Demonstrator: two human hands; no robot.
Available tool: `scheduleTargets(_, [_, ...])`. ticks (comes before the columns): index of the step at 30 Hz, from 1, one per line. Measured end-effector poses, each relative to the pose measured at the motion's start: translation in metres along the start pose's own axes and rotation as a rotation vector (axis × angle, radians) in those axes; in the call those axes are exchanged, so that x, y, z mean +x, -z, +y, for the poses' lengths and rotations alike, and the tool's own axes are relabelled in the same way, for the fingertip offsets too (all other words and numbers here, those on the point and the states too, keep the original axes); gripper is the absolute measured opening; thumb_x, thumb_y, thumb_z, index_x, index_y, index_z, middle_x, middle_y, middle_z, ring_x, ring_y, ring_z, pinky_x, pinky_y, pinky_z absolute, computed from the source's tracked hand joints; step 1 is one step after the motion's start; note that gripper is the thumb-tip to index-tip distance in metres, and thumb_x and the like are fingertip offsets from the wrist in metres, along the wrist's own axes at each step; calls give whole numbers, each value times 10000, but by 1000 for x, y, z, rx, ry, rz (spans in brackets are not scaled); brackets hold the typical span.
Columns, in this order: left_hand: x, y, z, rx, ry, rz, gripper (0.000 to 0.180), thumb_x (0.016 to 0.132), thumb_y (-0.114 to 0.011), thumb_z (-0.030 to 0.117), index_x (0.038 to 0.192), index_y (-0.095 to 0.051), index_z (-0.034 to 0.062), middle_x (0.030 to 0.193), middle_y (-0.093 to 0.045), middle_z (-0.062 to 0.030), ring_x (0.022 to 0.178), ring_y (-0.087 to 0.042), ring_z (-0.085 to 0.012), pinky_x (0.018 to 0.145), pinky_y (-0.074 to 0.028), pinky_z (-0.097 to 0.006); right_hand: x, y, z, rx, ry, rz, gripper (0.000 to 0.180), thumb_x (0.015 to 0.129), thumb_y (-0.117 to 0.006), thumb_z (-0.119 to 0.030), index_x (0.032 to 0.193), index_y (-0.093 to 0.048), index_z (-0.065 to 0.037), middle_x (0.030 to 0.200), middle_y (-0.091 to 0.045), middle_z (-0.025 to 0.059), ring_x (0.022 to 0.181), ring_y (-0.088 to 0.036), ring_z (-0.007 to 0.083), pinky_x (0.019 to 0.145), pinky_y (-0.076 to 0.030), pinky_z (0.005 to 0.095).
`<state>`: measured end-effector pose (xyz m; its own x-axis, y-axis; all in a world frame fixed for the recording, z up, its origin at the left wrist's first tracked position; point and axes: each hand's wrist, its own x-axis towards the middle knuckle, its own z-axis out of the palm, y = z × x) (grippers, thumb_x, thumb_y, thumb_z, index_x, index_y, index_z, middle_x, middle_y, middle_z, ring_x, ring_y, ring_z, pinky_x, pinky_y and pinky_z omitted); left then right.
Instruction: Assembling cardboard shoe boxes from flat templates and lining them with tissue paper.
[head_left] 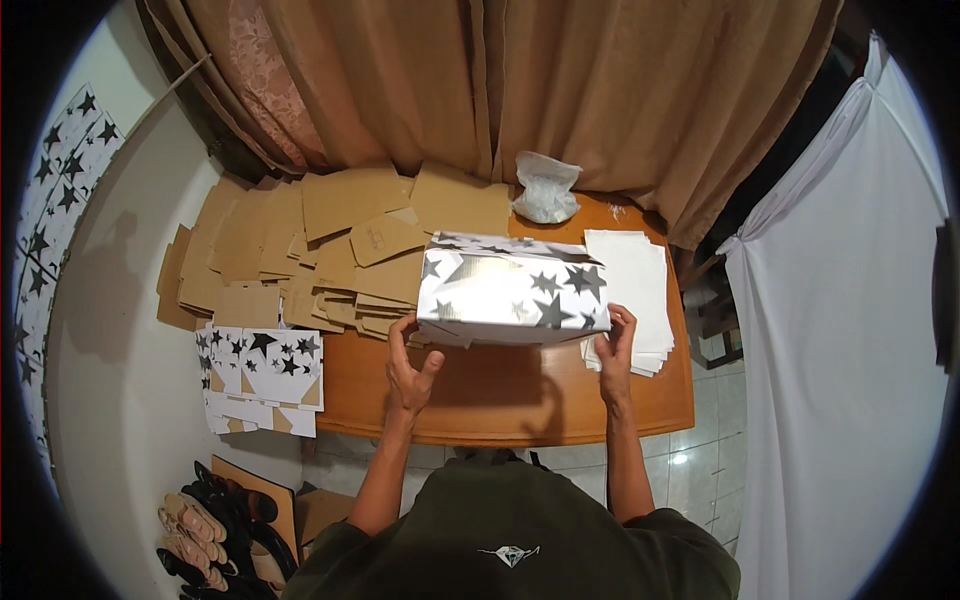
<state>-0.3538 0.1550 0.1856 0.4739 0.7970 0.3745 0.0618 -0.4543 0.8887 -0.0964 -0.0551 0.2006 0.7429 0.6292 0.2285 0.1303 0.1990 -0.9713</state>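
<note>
Between my two hands is a white box with black stars [512,292], held up over the wooden table [480,400]. My left hand [411,368] grips its lower left corner, thumb apart from the fingers. At the lower right corner my right hand [615,345] holds the other end. Light glares off the box's near face, and its shadow falls on the table below. The fingertips behind and under the box are partly hidden.
Flat brown cardboard pieces [352,205] pile up at the back left. Star-printed sheets [262,375] lie at the table's left edge. White paper [640,290] is stacked on the right, near a clear plastic bag [547,190]. Shoes [205,530] stand at lower left.
</note>
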Motion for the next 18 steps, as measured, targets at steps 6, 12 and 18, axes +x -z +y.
scheduleTargets(6, [-7, -2, -48, -18, 141, -47, 927, 844, -765, 555, 1437, -426, -72, 1343, -543, -269, 1258, -542, -348, 1054, -435, -429, -7, -9, 9, -52, -158, 54, 938, 855, -830, -286, 1577, -249, -139, 1357, -450, 165, 1263, -502, 277, 1021, -441, 436])
scheduleTargets(12, [-48, -12, -83, -66, 264, -107, 645, 847, -820, 163, 1362, -479, -23, 1267, -630, -225, 1198, -613, -301, 1033, -462, -390, -40, 19, 101, -120, -259, -135, 576, 883, -768, -35, 1341, -420, -14, 1199, -613, 106, 1098, -600, 175, 903, -524, 287])
scheduleTargets(18, [-106, -15, -158, 57, 419, -176, 784, 771, -874, 213, 1370, -419, -6, 1287, -593, -276, 1223, -585, -387, 1051, -452, -429, -84, 13, 148, -74, -315, -86, 551, 761, -808, 87, 1193, -487, -32, 1147, -607, 109, 1168, -606, 215, 994, -496, 325])
